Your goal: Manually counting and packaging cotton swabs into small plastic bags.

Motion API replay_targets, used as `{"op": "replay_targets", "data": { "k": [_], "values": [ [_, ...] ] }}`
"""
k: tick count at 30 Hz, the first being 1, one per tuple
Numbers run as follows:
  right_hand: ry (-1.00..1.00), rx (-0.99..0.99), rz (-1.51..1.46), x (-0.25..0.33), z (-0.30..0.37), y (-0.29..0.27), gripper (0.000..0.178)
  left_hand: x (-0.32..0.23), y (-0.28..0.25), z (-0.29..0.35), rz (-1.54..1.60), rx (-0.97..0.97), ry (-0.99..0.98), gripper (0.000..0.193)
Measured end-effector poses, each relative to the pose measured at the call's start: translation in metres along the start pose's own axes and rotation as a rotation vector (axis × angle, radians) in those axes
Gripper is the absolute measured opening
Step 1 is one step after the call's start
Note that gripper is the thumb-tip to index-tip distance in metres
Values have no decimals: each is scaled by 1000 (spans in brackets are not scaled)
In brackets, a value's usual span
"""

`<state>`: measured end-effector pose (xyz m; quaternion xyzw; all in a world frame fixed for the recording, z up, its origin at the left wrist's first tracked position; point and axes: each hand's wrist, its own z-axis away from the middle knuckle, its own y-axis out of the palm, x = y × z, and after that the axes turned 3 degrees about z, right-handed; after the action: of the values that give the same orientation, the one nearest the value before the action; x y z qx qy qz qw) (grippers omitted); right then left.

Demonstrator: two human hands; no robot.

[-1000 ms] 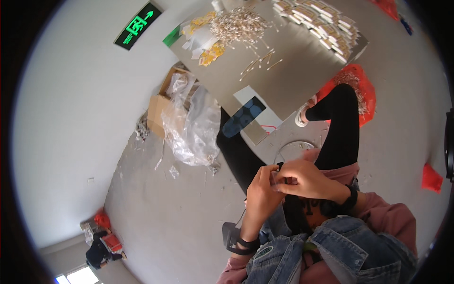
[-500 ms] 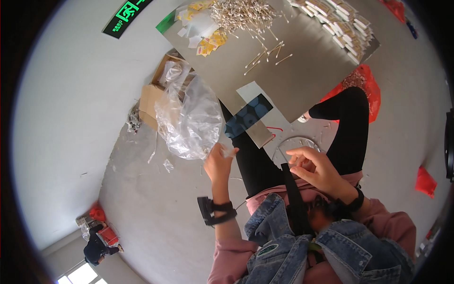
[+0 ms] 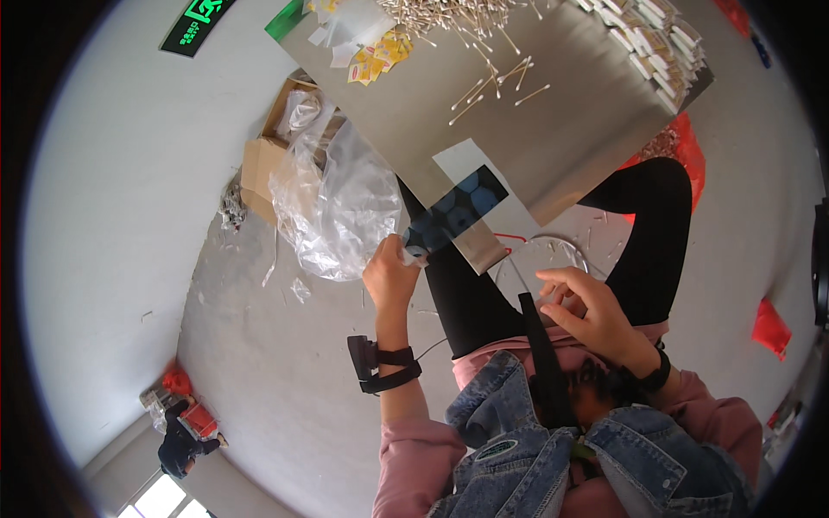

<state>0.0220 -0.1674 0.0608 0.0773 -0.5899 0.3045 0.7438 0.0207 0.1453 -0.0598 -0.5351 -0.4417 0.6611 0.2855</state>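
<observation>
My left hand [image 3: 390,272] is closed with its fingertips pinching a small clear plastic bag [image 3: 415,257]. It is beside the near end of a dark blue patterned strip [image 3: 458,207] that sticks out past the table's edge. My right hand [image 3: 591,309] is held over my lap, fingers loosely curled and thumb apart, with nothing visible in it. Loose cotton swabs [image 3: 462,15] lie heaped on the metal table [image 3: 432,125], and several lie scattered nearer me. Yellow printed packets [image 3: 380,56] lie at the table's left.
White packs [image 3: 652,52] are stacked at the table's far right. A large clear plastic bag [image 3: 337,207] hangs from a cardboard box [image 3: 259,177] at the left. A red bag [image 3: 691,164] stands beyond my right knee. Another person [image 3: 183,440] bends at the far lower left.
My left hand has moved a little up and closer to the dark strip, still pinching the small bag. My right hand keeps its curled pose. The whole view has shifted slightly.
</observation>
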Motion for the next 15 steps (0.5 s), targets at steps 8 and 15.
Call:
{"op": "replay_targets", "data": {
  "k": [8,15],
  "values": [
    [-24,-24,44,2,2,-2,43,4,-11,5,3,24,-71,40],
    [-55,-43,59,-4,4,-4,43,5,0,2,0,10,-28,39]
  ]
}}
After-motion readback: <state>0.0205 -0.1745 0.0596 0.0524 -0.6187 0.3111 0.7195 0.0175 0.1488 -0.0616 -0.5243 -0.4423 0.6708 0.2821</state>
